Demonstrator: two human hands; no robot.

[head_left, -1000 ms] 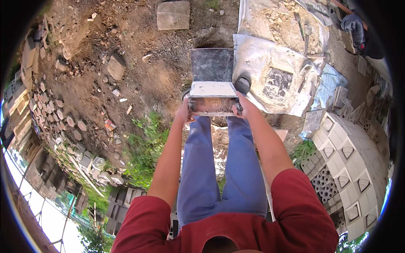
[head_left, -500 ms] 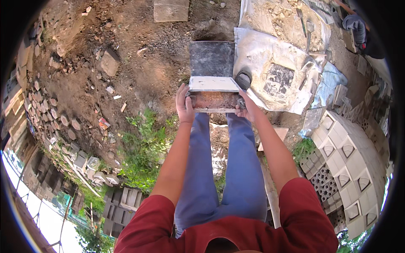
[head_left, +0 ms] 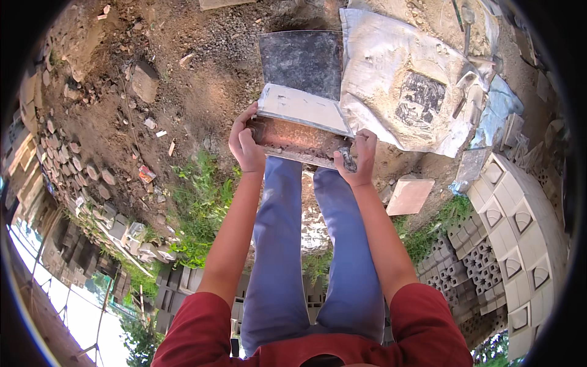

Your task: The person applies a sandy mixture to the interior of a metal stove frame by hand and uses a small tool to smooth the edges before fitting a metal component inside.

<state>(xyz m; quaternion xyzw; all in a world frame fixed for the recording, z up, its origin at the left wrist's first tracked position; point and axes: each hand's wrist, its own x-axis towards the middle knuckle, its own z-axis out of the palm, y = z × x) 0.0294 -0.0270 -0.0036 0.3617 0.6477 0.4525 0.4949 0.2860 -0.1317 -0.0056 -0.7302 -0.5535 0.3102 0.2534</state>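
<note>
Between my two hands is a rectangular metal mould (head_left: 299, 139), its long side rust-brown and its upper face a pale slab (head_left: 306, 109). My left hand (head_left: 246, 142) grips the left end, fingers over the far corner and thumb at the near side. Around the dark fitting at the other end, my right hand (head_left: 358, 160) is closed. The mould is held above my knees, tilted so its right end sits lower in the view. Just beyond it, a dark square plate (head_left: 302, 61) lies on the ground, partly covered by the mould. The mould's underside is hidden.
Right of the plate, a white sack sheet (head_left: 376, 79) carries sandy powder and a dark printed patch. A trowel-like tool (head_left: 468, 27) lies farther off. Patterned blocks (head_left: 513, 226) are stacked at right, near a pinkish slab (head_left: 411, 196). Weeds (head_left: 202, 208) and rubble lie left.
The mould has turned from nearly level to tilted, its right end lower, with both hands still on it. A dark round thing beside the right hand no longer shows. The whole view has shifted.
</note>
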